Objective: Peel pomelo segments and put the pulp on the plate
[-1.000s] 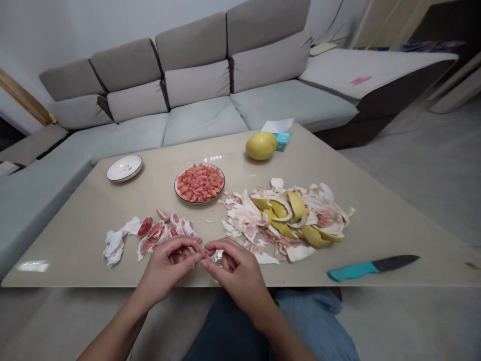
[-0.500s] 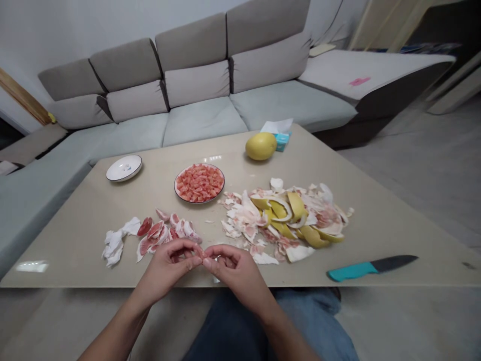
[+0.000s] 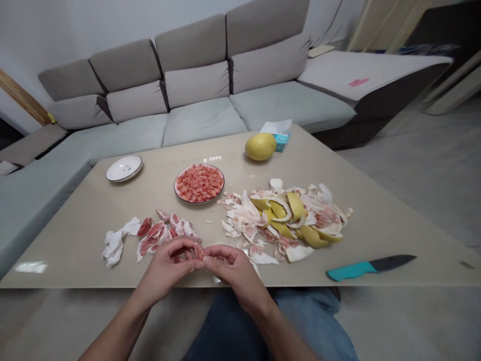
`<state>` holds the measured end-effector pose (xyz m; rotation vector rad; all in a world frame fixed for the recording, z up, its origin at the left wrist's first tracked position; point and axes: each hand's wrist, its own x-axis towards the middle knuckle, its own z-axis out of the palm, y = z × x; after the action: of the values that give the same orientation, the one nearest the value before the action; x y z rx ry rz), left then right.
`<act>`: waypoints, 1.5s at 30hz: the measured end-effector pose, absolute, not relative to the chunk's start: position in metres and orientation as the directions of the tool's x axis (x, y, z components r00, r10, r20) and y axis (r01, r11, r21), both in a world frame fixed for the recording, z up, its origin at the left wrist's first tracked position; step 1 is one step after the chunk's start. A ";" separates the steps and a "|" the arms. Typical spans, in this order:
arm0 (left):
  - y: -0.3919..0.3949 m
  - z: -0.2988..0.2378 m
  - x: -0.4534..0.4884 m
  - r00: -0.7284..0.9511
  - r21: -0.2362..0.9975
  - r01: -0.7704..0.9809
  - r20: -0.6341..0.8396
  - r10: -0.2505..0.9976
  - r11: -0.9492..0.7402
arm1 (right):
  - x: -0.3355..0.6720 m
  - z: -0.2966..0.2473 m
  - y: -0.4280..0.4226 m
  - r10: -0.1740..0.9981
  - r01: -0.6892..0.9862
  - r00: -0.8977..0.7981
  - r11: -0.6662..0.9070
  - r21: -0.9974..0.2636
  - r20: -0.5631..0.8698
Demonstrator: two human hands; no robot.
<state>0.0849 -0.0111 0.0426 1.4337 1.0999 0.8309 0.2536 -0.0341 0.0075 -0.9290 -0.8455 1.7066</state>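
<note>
My left hand [image 3: 169,265] and my right hand [image 3: 233,268] meet at the near edge of the beige table [image 3: 75,235], fingertips pinched together on a small pink pomelo piece [image 3: 199,251], mostly hidden by the fingers. Just beyond the left hand lie unpeeled pink pomelo segments [image 3: 161,231] with white membrane scraps [image 3: 114,243]. A plate of peeled pink pomelo flesh [image 3: 199,183] stands further back in the middle.
A heap of yellow rind and white pith [image 3: 289,215] lies right of centre. A knife with a teal handle [image 3: 370,266] rests near the front right edge. An empty white dish [image 3: 124,167], a whole pomelo [image 3: 260,146] and a tissue box [image 3: 281,135] stand at the back. A grey sofa [image 3: 195,90] lies behind.
Both hands have shifted slightly toward the left and closed tighter together over the pomelo piece. Nothing on the table has moved.
</note>
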 end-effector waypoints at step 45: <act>-0.012 0.040 0.085 0.274 0.972 0.016 -0.231 0.934 0.236 | 0.251 0.013 -0.035 0.992 -0.245 -0.108 -0.086 -0.966 -0.061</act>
<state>0.0850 -0.0120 0.0404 1.1409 1.0961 0.8434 0.2505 -0.0347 0.0126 -1.0236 -1.0550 1.4450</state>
